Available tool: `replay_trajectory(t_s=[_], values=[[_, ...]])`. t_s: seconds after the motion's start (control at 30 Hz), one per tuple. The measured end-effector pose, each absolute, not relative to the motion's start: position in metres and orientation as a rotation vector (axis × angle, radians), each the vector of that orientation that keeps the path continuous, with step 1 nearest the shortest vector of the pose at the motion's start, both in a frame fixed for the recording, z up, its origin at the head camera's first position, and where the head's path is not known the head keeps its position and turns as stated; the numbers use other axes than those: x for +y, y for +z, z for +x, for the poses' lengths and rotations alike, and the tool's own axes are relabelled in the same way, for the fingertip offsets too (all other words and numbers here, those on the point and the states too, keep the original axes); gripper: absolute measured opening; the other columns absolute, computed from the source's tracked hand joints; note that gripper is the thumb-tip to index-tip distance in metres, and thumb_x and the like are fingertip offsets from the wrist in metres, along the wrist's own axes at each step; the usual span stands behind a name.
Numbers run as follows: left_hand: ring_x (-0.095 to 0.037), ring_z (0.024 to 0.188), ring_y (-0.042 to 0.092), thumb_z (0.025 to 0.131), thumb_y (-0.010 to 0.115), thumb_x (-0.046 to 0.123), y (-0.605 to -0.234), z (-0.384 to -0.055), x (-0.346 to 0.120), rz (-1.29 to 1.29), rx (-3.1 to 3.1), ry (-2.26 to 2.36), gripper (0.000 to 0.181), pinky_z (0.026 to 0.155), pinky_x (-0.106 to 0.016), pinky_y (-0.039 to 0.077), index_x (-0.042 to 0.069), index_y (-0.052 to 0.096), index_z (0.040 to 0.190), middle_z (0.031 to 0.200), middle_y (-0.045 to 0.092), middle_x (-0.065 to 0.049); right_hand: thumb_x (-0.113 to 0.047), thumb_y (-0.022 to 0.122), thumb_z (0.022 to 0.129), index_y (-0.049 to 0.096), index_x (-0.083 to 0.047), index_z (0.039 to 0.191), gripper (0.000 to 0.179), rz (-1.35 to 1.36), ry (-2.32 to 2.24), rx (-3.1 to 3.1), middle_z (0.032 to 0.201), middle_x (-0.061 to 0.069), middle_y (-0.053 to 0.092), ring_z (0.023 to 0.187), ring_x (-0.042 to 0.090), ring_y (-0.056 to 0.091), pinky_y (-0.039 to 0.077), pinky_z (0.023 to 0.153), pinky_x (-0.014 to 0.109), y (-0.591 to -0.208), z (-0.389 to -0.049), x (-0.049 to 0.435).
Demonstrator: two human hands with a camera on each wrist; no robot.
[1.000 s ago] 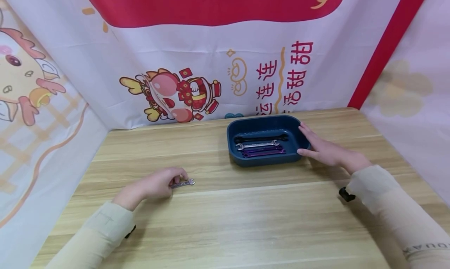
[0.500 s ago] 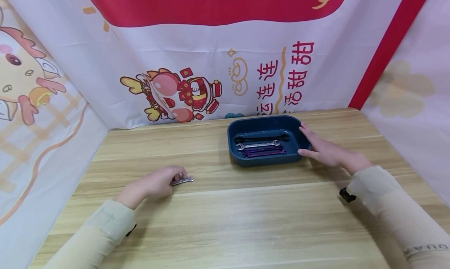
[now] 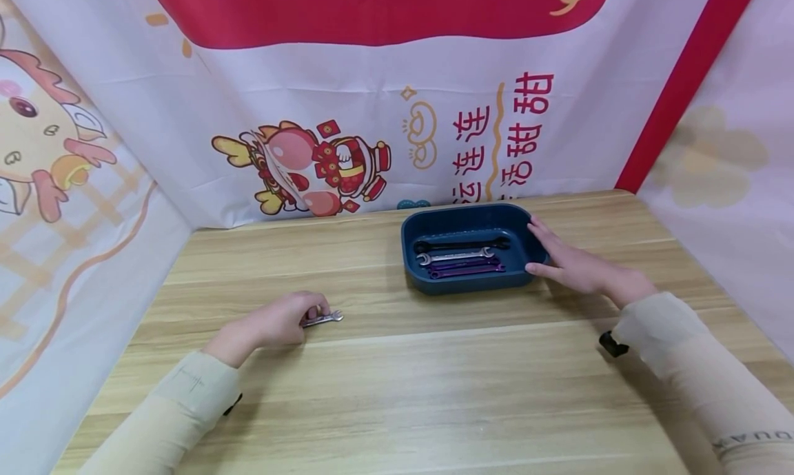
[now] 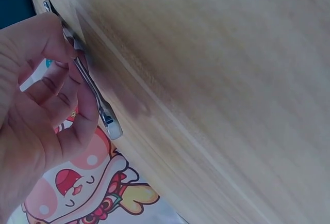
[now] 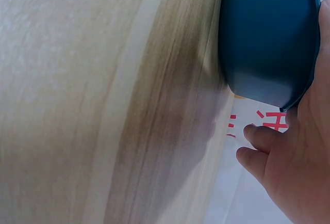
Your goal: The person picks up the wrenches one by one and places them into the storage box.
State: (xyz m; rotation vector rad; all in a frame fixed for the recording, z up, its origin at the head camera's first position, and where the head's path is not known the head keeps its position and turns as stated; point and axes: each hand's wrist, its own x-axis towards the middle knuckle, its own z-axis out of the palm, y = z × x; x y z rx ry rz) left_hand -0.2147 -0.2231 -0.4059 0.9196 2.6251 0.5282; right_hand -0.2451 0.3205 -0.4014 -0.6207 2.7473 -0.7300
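In the head view my left hand (image 3: 287,319) pinches a small silver wrench (image 3: 325,318) low over the wooden table, left of the box. The left wrist view shows the wrench (image 4: 92,82) running between thumb and fingers, both ends sticking out. My right hand (image 3: 573,260) spans the right end of a dark blue box (image 3: 465,282), thumb at the near corner, fingers fairly straight at the far one. Inside the box lie a black wrench (image 3: 462,245), a silver double-ended wrench (image 3: 455,256) and purple wrenches (image 3: 468,271), partly overlapping.
The wooden table (image 3: 397,392) ends at a white and red printed cloth (image 3: 372,68) at the back. More printed cloth hangs on the left and right sides. The box stands near the back edge.
The wrench in my left hand has tilted slightly, its free end shifting a little up between the first frame and the second. The right hand and the box have stayed in place.
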Motion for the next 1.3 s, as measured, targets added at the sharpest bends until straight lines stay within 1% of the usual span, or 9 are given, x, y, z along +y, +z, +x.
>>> replay_trajectory(t_s=[0.2, 0.37, 0.6, 0.73, 0.83, 0.97, 1.03, 1.17, 1.3], values=[[-0.016, 0.078, 0.051, 0.065, 0.061, -0.020, -0.403, -0.215, -0.222, 0.906, 2.608, 0.528, 0.050, 0.068, -0.032, 0.045, 0.006, 0.067, 0.108, 0.087, 0.057, -0.002, -0.041, 0.056, 0.105, 0.000, -0.005, 0.164, 0.089, -0.622, -0.717, 2.748, 0.169, 0.018, -0.010, 0.153, 0.046, 0.003, 0.016, 0.115, 0.067, -0.401, -0.245, 0.320], [-0.017, 0.079, 0.052, 0.065, 0.062, -0.019, -0.403, -0.217, -0.220, 0.884, 2.599, 0.534, 0.050, 0.070, -0.033, 0.046, 0.006, 0.067, 0.109, 0.088, 0.058, -0.002, -0.044, 0.055, 0.105, 0.000, -0.005, 0.164, 0.090, -0.625, -0.715, 2.748, 0.169, 0.018, -0.009, 0.153, 0.046, 0.003, 0.015, 0.115, 0.067, -0.401, -0.245, 0.320], [-0.019, 0.081, 0.054, 0.064, 0.068, -0.018, -0.399, -0.224, -0.214, 0.900, 2.595, 0.564, 0.050, 0.071, -0.035, 0.048, 0.006, 0.068, 0.108, 0.090, 0.060, -0.003, -0.044, 0.056, 0.104, 0.000, -0.004, 0.164, 0.091, -0.634, -0.714, 2.755, 0.169, 0.019, -0.009, 0.153, 0.046, 0.003, 0.016, 0.115, 0.068, -0.402, -0.246, 0.321], [-0.020, 0.083, 0.056, 0.063, 0.069, -0.018, -0.395, -0.227, -0.210, 0.911, 2.607, 0.551, 0.052, 0.073, -0.036, 0.050, 0.007, 0.068, 0.109, 0.091, 0.061, -0.003, -0.046, 0.055, 0.104, -0.001, -0.005, 0.164, 0.092, -0.628, -0.709, 2.751, 0.169, 0.019, -0.010, 0.153, 0.046, 0.002, 0.015, 0.115, 0.068, -0.403, -0.247, 0.321], [-0.020, 0.084, 0.056, 0.066, 0.069, -0.018, -0.391, -0.230, -0.207, 0.910, 2.607, 0.544, 0.050, 0.074, -0.036, 0.050, 0.007, 0.069, 0.109, 0.092, 0.062, -0.002, -0.046, 0.055, 0.104, -0.001, -0.005, 0.164, 0.092, -0.626, -0.710, 2.751, 0.169, 0.019, -0.010, 0.153, 0.046, 0.002, 0.015, 0.115, 0.068, -0.402, -0.246, 0.321], [-0.021, 0.085, 0.055, 0.072, 0.069, -0.017, -0.386, -0.233, -0.202, 0.868, 2.591, 0.541, 0.047, 0.074, -0.035, 0.049, 0.008, 0.071, 0.112, 0.094, 0.062, -0.002, -0.044, 0.056, 0.105, -0.001, -0.006, 0.164, 0.091, -0.621, -0.707, 2.750, 0.170, 0.018, -0.010, 0.153, 0.046, 0.002, 0.015, 0.115, 0.067, -0.402, -0.245, 0.322], [-0.021, 0.086, 0.056, 0.074, 0.069, -0.017, -0.383, -0.235, -0.199, 0.848, 2.579, 0.543, 0.046, 0.074, -0.035, 0.050, 0.008, 0.071, 0.113, 0.095, 0.063, -0.003, -0.045, 0.055, 0.104, -0.001, -0.005, 0.164, 0.091, -0.625, -0.705, 2.750, 0.170, 0.018, -0.010, 0.153, 0.045, 0.002, 0.014, 0.115, 0.067, -0.402, -0.245, 0.322], [-0.021, 0.086, 0.056, 0.077, 0.068, -0.017, -0.378, -0.238, -0.195, 0.830, 2.572, 0.544, 0.045, 0.075, -0.035, 0.050, 0.007, 0.071, 0.116, 0.097, 0.064, -0.004, -0.049, 0.054, 0.104, -0.001, -0.005, 0.164, 0.093, -0.627, -0.702, 2.747, 0.170, 0.016, -0.012, 0.153, 0.045, 0.001, 0.014, 0.116, 0.067, -0.401, -0.245, 0.322], [-0.021, 0.087, 0.056, 0.078, 0.068, -0.015, -0.375, -0.240, -0.191, 0.845, 2.585, 0.533, 0.046, 0.077, -0.036, 0.051, 0.006, 0.071, 0.118, 0.098, 0.064, -0.004, -0.049, 0.054, 0.104, -0.001, -0.006, 0.164, 0.093, -0.621, -0.704, 2.743, 0.170, 0.017, -0.012, 0.153, 0.045, 0.001, 0.013, 0.116, 0.067, -0.401, -0.245, 0.322]])
